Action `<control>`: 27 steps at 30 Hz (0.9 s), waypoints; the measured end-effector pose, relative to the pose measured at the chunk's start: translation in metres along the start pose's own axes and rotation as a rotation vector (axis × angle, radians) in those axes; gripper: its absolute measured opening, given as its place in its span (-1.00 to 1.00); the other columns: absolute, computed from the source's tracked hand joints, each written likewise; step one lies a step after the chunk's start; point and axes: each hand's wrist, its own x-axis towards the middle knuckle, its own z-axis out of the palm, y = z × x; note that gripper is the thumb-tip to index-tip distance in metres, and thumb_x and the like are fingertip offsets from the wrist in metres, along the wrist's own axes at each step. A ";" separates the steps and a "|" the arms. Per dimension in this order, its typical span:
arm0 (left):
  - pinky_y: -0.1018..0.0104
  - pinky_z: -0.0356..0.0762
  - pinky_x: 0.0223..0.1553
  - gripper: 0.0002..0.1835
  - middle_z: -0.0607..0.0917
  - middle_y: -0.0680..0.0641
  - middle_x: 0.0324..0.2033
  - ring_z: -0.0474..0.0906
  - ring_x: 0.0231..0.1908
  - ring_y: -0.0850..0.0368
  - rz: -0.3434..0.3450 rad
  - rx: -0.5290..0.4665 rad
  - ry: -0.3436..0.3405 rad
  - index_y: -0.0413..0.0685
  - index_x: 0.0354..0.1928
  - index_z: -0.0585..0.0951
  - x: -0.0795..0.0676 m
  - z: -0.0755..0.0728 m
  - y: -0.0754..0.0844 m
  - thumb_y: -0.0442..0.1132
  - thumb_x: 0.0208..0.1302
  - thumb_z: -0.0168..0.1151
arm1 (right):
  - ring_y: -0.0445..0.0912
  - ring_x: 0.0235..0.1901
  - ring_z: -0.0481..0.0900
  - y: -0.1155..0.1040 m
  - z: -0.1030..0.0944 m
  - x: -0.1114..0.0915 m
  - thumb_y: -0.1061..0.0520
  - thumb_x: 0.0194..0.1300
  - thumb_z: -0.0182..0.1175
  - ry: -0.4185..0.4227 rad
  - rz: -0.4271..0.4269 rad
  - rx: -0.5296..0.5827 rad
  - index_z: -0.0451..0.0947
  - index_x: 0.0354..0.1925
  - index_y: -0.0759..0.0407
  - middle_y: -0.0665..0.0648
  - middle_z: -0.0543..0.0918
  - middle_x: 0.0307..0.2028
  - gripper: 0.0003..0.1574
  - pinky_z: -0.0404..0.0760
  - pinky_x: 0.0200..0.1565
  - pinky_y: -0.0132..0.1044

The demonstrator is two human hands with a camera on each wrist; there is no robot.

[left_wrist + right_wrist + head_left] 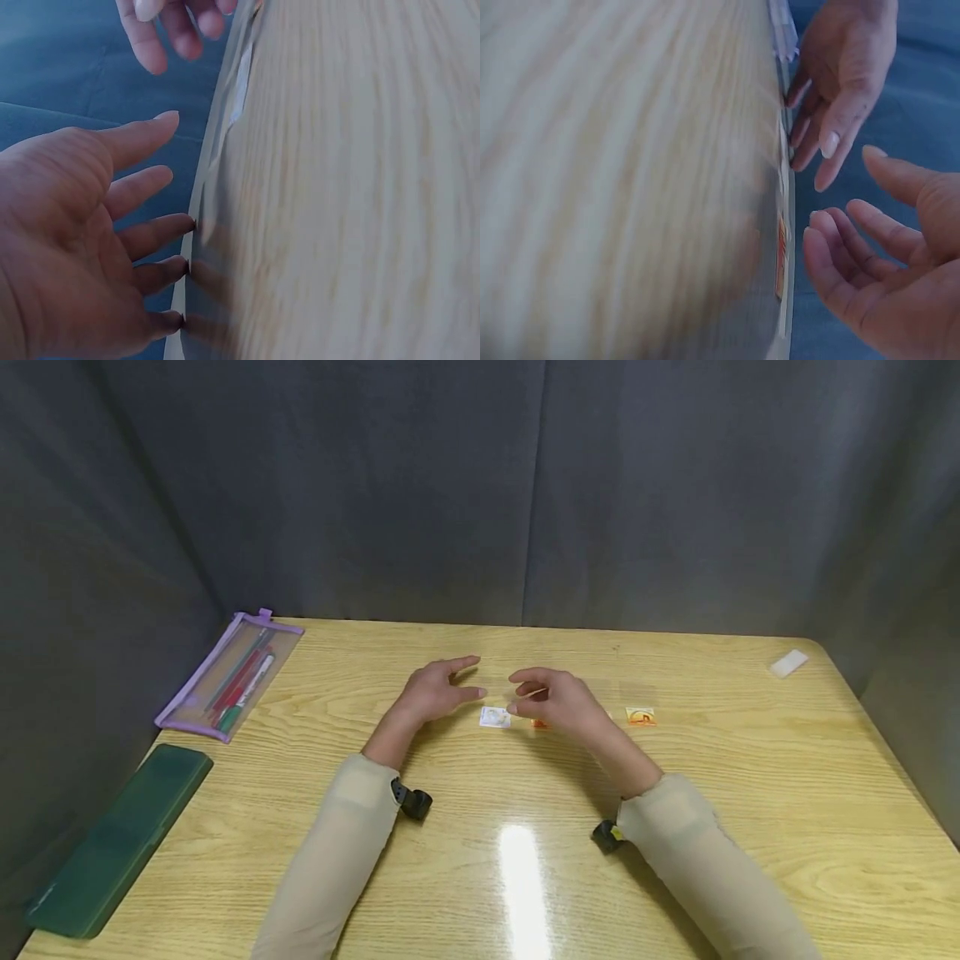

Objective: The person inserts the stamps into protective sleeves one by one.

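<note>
Several small stamp-like picture pieces lie in a row on the wooden table (465,777). At the left end is a white one with a pale picture (495,717). An orange one (641,717) ends the row on the right, and another orange one (538,724) is partly hidden under my right hand (562,697). That hand hovers over the row, fingers loosely bent, holding nothing. My left hand (435,692) is just left of the white piece, thumb and forefinger spread apart. In the left wrist view the fingers of the left hand (82,240) are extended with nothing between them.
A clear zip pouch with purple edging (195,681) holds several pens at the left. Nearer lies a dark green case (120,843). A small white block (789,663) is at the far right corner. Grey curtains (375,493) hang behind the table's back edge.
</note>
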 end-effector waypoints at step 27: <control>-0.24 -0.17 0.56 -0.42 0.29 -0.07 0.53 -0.01 0.59 -0.17 0.030 0.223 0.012 0.30 0.40 0.50 0.012 0.002 0.006 0.05 0.35 0.32 | 0.00 0.02 0.69 -0.006 0.013 0.016 -0.04 0.20 0.49 -0.060 -0.022 -0.375 0.70 0.07 0.02 0.10 0.76 -0.01 -0.52 0.66 0.06 -0.03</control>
